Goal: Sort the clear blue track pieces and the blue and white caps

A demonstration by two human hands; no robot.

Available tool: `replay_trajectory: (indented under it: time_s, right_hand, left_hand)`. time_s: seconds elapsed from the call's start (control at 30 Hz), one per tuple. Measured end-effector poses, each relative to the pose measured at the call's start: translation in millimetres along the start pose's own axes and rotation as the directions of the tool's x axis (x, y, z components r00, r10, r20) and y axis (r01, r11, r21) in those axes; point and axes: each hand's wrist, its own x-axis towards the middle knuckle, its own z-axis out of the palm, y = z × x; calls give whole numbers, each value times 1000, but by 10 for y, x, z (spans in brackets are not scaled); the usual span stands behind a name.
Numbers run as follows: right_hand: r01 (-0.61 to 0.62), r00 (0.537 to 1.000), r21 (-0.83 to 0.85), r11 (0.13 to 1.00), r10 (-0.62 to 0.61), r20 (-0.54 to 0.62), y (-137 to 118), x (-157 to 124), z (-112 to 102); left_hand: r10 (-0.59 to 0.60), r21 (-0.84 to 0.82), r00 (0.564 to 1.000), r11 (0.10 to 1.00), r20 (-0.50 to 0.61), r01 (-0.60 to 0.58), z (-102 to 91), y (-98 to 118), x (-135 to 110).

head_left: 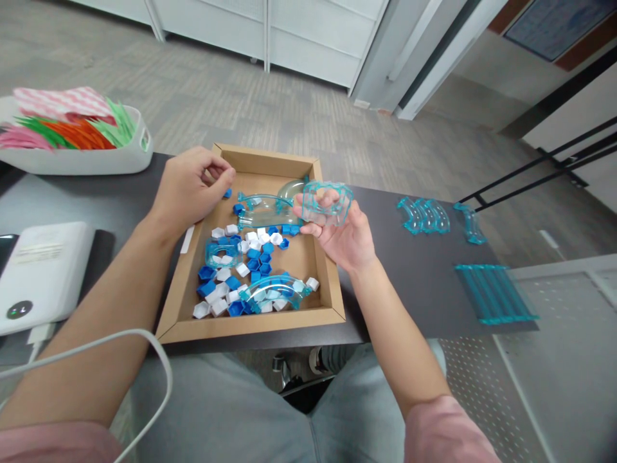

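Past white cable (130, 332), spanned tray (250, 325) edges.
Held clear piece (328, 215) in part-spread right fingers (312, 229) beside broad table (400, 276); curled left fingers (219, 169), hold unclear.

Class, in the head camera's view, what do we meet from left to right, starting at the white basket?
White basket, left hand, right hand holding a clear piece, row of curved pieces, straight pieces.

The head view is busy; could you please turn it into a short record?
Tray: brown cardboard, holding blue and white hexagonal plastic cups and assorted clear teal plastic pieces
Right hand: holds a rectangular clear teal plastic piece
Left hand: curled over the tray's left wall, contents hidden
Right side: curved clear teal plastic pieces, straight ones, on the dark grey table
Left side: white plastic basket, white rectangular device
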Motion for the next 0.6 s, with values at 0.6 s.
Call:
replay_trajectory:
  time_s: [0.6]
  right_hand:
    - [149, 978, -287, 946, -184, -98, 135, 63, -194]
  left_hand:
    - [18, -4, 1000, 1000, 8, -18, 3, 10, 2]
